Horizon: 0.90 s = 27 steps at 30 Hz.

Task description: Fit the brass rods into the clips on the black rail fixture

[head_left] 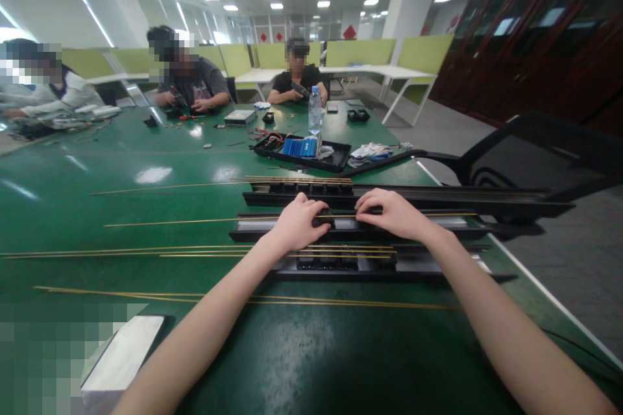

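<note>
Across the middle black channel rail [256,233] runs a thin brass-coloured rod [160,223], its left end sticking far out over the table. My left hand [300,223] has thumb and fingers closed around a small black block [323,216] in that rail. To its right, my right hand [389,213] pinches the rod between thumb and fingertips. More black blocks [326,262] with several rods over them sit in the nearer rail [413,273]. The farther rail [438,197] also holds blocks and rods.
Loose brass rods [292,301] lie in front. A white box [124,350] stands at lower left. Beyond the rails are a black tray [335,159] with a blue item, a water bottle [315,111] and gloves [370,153]. A chair [545,149] stands right; several people sit opposite.
</note>
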### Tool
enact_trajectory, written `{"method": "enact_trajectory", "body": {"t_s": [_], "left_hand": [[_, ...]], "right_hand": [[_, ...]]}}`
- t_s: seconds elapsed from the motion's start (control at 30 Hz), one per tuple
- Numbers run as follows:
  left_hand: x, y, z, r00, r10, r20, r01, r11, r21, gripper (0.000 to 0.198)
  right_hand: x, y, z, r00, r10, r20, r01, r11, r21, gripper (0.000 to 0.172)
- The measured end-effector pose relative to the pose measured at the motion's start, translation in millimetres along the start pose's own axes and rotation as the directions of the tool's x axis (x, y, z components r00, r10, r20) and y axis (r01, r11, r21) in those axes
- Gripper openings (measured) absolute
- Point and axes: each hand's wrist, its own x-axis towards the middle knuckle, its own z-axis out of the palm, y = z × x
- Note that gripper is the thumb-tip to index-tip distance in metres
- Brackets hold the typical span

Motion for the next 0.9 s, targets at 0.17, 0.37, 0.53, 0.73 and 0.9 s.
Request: {"method": "enact_trajectory", "body": {"t_s": [0.17,0.37,0.53,0.73,0.9], "left_hand": [[0.0,-0.2,-0.2,1.0,-0.003,0.002,0.003,1.0,0.001,0.041],[-0.2,-0.1,-0.5,1.0,0.001,0.001,-0.001,1.0,0.004,0.04],[0.3,0.2,-0.4,1.0,-0.004,0.007,0.004,1.0,0.005,0.041],[-0.1,0.1,-0.9,1.0,-0.007,0.008,0.007,1.0,0.01,0.041],[-0.9,-0.3,-0.5,1.0,-0.002,0.0,0.002,1.0,0.003,0.04]], "right_hand": [[-0.7,0.5,-2.2,1.0,0.012,0.003,-0.012,1.0,0.005,0.012],[-1.2,1.2,-4.1,1.0,0.028,0.012,-0.028,0.999,0.029,0.013],[-2.2,2.5,-4.7,0.999,0.031,0.015,-0.031,0.997,0.065,0.014],[-3.2,2.7,-7.1,0.999,0.046,0.025,-0.048,0.993,0.109,0.013],[-4.3,3.7,-7.8,0.997,0.069,0.025,-0.072,0.989,0.13,0.014]]}}
